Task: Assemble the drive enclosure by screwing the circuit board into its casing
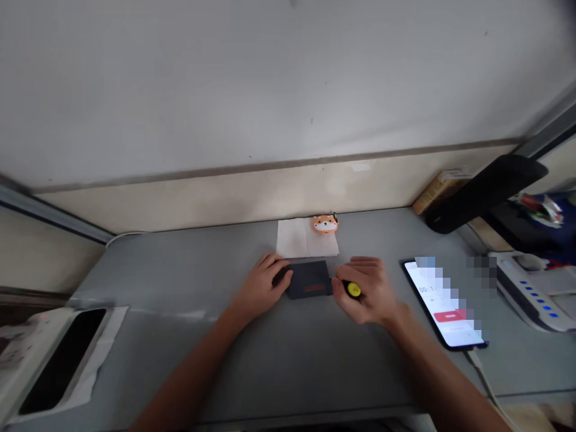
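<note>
A flat dark blue-grey rectangle (308,278), with a small reddish mark near its lower edge, lies on the grey table between my hands; whether it is a box, a wallet or a notebook I cannot tell. My left hand (264,282) grips its left end, thumb and fingers closed around a dark part there. At the opposite end, my right hand (363,290) is wrapped around a black-handled tool with a round yellow end (354,289). The tool's thin front part reaches the rectangle's right edge, and its tip cannot be made out.
Behind the rectangle, a fox-faced orange case (324,224) sits on white paper (292,237). To the right are a lit, cabled phone (443,309), a power strip (535,294) and a black cylinder (486,192). Another phone (65,360) lies at left. A wall borders the back.
</note>
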Motion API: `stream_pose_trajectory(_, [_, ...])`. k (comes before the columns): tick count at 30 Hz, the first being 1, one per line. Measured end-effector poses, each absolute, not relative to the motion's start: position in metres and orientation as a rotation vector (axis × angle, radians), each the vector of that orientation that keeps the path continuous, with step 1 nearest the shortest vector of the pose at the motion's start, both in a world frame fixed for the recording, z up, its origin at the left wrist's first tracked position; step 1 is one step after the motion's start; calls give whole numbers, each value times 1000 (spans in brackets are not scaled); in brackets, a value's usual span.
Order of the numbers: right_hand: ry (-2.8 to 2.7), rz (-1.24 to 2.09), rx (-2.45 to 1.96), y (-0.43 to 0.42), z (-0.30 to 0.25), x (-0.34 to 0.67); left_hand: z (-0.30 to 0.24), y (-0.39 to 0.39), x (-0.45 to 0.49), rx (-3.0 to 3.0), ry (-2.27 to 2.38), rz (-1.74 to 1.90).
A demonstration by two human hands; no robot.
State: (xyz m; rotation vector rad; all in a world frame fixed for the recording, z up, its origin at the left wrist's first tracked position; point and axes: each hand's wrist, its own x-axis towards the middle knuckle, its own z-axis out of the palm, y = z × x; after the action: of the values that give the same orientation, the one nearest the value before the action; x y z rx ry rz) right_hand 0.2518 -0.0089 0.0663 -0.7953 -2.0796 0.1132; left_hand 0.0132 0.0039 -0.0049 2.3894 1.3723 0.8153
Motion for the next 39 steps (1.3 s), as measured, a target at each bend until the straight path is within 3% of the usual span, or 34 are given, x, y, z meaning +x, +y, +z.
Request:
stream_pose_trajectory(26, [-2046, 181, -810, -9, 61, 257, -5, 7, 6, 2585, 1510, 864])
stream_pose_trajectory(39, [-2080, 253, -647, -21, 45, 224, 2, 4, 7, 2684, 1250, 970])
